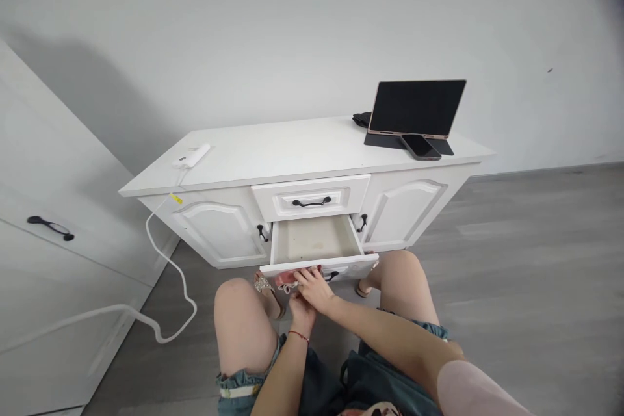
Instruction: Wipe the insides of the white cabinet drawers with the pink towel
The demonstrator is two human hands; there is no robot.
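A crumpled pink-red cloth (pixel 285 278) with a pale edge lies against the front of the pulled-out lower drawer (pixel 363 261). My right hand (pixel 314 289) is over this cloth, its fingers stretched across it and pressing it to the drawer front near the top edge. Just below, my left hand (pixel 302 312), with a red string bracelet at the wrist, is closed with its fingers curled. What it holds, if anything, is hidden. The drawer's black handle (pixel 331 276) shows right of my fingers. Inside the drawer, only the pale bottom with small marks is visible.
Above is a shut drawer (pixel 312 198) of the white cabinet (pixel 273 149). On top stand a tablet (pixel 418 107), a phone (pixel 420 147) and a white power strip (pixel 195 156); its cable (pixel 182 286) loops down left. My knees flank the drawer. A white wardrobe (pixel 73 175) stands left.
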